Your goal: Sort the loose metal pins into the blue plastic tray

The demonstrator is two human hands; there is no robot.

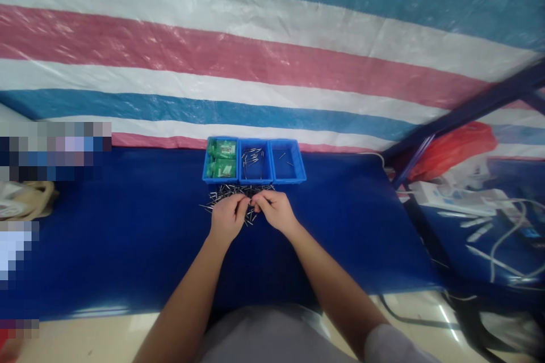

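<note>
My left hand [230, 215] and my right hand [275, 210] meet over a loose pile of thin dark and silvery metal rods [225, 190] on the blue table. Both hands are closed in a pinch, fingertips almost touching. Whatever lies between them is too small and too hidden to name. Just behind the pile, three blue bins stand side by side. Green packets fill the left bin [205, 167]. Several thin rods lie in the middle bin [255, 180], and a few in the right bin [289, 179].
A striped plastic sheet [255, 57] hangs behind the blue table [349, 227]. At the right, past a dark metal frame [460, 102], are a red plastic bag [460, 150], a white power strip [447, 195] and cables. A tan basket [42, 201] stands at the far left.
</note>
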